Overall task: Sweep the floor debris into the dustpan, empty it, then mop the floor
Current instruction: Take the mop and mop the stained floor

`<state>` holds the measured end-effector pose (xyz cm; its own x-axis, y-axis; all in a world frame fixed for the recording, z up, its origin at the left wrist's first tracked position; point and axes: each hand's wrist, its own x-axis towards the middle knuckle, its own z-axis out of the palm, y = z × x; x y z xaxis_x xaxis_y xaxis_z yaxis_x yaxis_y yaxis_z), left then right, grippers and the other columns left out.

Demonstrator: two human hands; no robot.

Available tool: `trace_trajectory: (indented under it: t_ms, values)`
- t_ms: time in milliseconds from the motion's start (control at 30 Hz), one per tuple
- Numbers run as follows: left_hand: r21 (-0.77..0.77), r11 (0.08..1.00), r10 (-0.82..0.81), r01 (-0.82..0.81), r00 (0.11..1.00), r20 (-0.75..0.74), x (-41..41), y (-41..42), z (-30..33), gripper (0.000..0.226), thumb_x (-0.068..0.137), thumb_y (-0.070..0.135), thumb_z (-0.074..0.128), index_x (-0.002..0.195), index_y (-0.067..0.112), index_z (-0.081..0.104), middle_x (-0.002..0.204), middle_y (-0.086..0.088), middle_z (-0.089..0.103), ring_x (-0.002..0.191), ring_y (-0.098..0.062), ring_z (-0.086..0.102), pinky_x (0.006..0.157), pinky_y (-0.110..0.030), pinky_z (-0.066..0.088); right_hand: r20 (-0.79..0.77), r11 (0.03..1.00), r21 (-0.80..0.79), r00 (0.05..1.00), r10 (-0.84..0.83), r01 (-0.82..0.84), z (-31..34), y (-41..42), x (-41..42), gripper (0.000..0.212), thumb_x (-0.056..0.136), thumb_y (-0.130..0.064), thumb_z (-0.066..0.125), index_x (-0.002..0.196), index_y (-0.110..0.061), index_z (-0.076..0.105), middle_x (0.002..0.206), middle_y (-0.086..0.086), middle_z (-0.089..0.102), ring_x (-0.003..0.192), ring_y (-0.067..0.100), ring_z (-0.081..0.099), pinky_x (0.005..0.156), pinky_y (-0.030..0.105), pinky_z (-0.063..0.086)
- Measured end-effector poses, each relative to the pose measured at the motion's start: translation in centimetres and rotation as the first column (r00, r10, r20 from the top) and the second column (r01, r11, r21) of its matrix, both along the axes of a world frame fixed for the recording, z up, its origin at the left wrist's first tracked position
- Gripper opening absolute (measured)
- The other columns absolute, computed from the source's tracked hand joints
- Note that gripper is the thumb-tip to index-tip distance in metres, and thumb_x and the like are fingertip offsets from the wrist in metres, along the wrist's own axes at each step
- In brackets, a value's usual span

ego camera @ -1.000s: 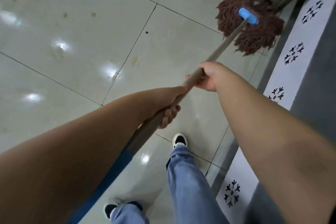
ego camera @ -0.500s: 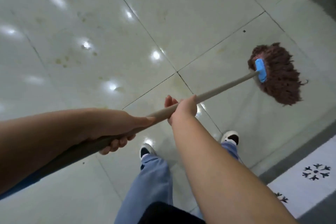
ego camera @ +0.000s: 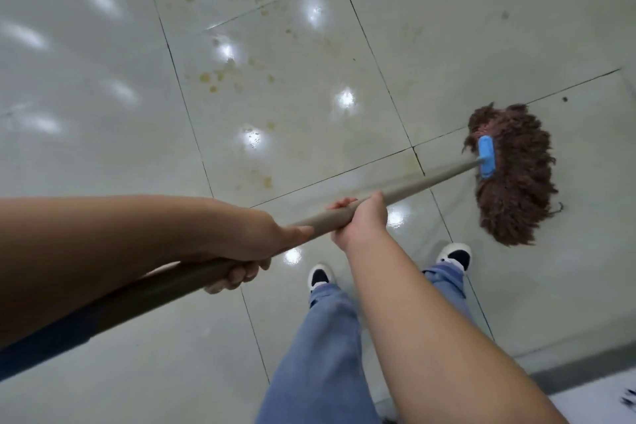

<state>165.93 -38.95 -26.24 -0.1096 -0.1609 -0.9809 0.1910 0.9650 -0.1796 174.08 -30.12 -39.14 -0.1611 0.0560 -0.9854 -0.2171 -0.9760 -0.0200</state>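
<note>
- Brown yarn forms the mop head (ego camera: 512, 175), which lies spread on the pale tiled floor (ego camera: 103, 165) to the right, just ahead of the person's right shoe (ego camera: 455, 255).
- A blue clamp (ego camera: 486, 161) joins the yarn to the beige mop handle (ego camera: 430, 181), which runs back down and to the left under both forearms.
- The right hand (ego camera: 361, 220) is wrapped round the handle further up towards the head; the left hand (ego camera: 247, 251) grasps it lower down, fingers curled underneath.
- No broom, dustpan or loose debris shows, so sweeping and emptying look finished, though that is a judgement from what lies in view.
- Mopping seems to be the step in hand and far from done: yellowish stains (ego camera: 213, 77) dot the tiles ahead and to the left, well apart from the mop head.
- Tiles near the person's feet look glossy, but whether they are wet cannot be told.
- What is left, most likely, is working the mop across the stained tiles.
</note>
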Motion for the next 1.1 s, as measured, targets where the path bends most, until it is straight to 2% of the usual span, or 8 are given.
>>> trace_trajectory:
  t_ms: [133,300,433,600,767,867,967,1100]
  values:
    - [0.043,0.999,-0.026,0.026,1.0,-0.008,0.6,7.0,-1.6,0.064,0.081,0.073,0.038,0.071,0.011,0.042,0.029,0.002,0.035,0.023,-0.013,0.03,0.04,-0.009,0.033,0.007,0.997,0.051,0.998,-0.06,0.06,-1.5,7.0,0.6,0.043,0.098,-0.046,0.034,0.069,-0.013,0.033,0.031,0.0,0.037,0.033,0.014,0.037,0.043,0.011,0.037]
    - [0.101,0.994,-0.039,0.037,0.999,0.012,3.4,19.2,-3.9,0.062,0.083,0.071,0.038,0.069,0.011,0.04,0.028,0.002,0.032,0.02,-0.011,0.027,0.038,-0.007,0.032,0.035,0.986,0.113,0.992,-0.124,0.12,-3.9,19.2,3.6,0.042,0.098,-0.045,0.036,0.07,-0.012,0.033,0.048,0.001,0.039,0.035,0.013,0.036,0.041,0.009,0.038]
    - [0.148,0.988,-0.051,0.041,0.997,0.061,7.0,30.9,-7.0,0.062,0.084,0.071,0.035,0.067,0.012,0.037,0.026,0.003,0.031,0.02,-0.01,0.027,0.039,-0.007,0.033,0.043,0.979,0.149,0.988,-0.15,0.142,-6.2,31.2,7.4,0.044,0.097,-0.047,0.036,0.071,-0.013,0.033,0.029,-0.002,0.035,0.02,0.012,0.033,0.037,0.009,0.037]
    - [0.173,0.985,-0.041,0.012,0.985,0.167,12.9,48.0,-10.0,0.067,0.08,0.077,0.032,0.058,0.014,0.034,0.029,0.002,0.029,0.023,-0.011,0.027,0.04,-0.006,0.032,0.175,0.972,0.215,0.976,-0.129,0.09,-9.2,49.1,13.7,0.038,0.098,-0.043,0.036,0.075,-0.013,0.035,0.032,0.001,0.037,0.018,0.01,0.034,0.035,0.01,0.037]
    - [0.249,0.967,-0.012,-0.058,0.963,0.27,16.8,60.4,-11.5,0.063,0.082,0.075,0.036,0.066,0.014,0.03,0.034,-0.002,0.033,0.014,-0.009,0.024,0.03,-0.009,0.031,0.27,0.976,0.218,0.96,-0.073,0.013,-11.2,62.3,18.5,0.039,0.096,-0.046,0.037,0.071,-0.015,0.034,0.026,0.001,0.037,0.018,0.009,0.037,0.032,0.012,0.038]
    - [0.247,0.965,0.012,-0.086,0.958,0.288,17.7,63.0,-12.9,0.059,0.082,0.072,0.041,0.07,0.015,0.033,0.049,0.0,0.034,0.013,-0.009,0.024,0.03,-0.008,0.03,0.291,0.982,0.186,0.954,-0.075,0.021,-12.9,65.5,19.9,0.039,0.094,-0.049,0.04,0.071,-0.017,0.035,0.029,0.001,0.038,0.02,0.01,0.039,0.033,0.013,0.04]
    - [0.243,0.97,-0.035,-0.03,0.965,0.261,17.1,61.8,-14.6,0.059,0.083,0.072,0.038,0.068,0.015,0.033,0.028,0.0,0.031,0.014,-0.009,0.024,0.032,-0.007,0.03,0.298,0.984,0.176,0.953,-0.055,0.002,-14.2,64.5,19.2,0.042,0.094,-0.052,0.039,0.075,-0.015,0.038,0.028,0.003,0.039,0.019,0.01,0.039,0.034,0.014,0.04]
    - [0.245,0.969,-0.095,0.042,0.974,0.208,13.6,57.8,-16.3,0.063,0.082,0.074,0.035,0.063,0.014,0.033,0.025,0.002,0.03,0.017,-0.01,0.025,0.036,-0.005,0.031,0.275,0.983,0.182,0.96,-0.053,0.002,-14.3,60.2,15.7,0.04,0.097,-0.049,0.035,0.08,-0.014,0.04,0.039,0.003,0.045,0.018,0.01,0.038,0.035,0.013,0.041]
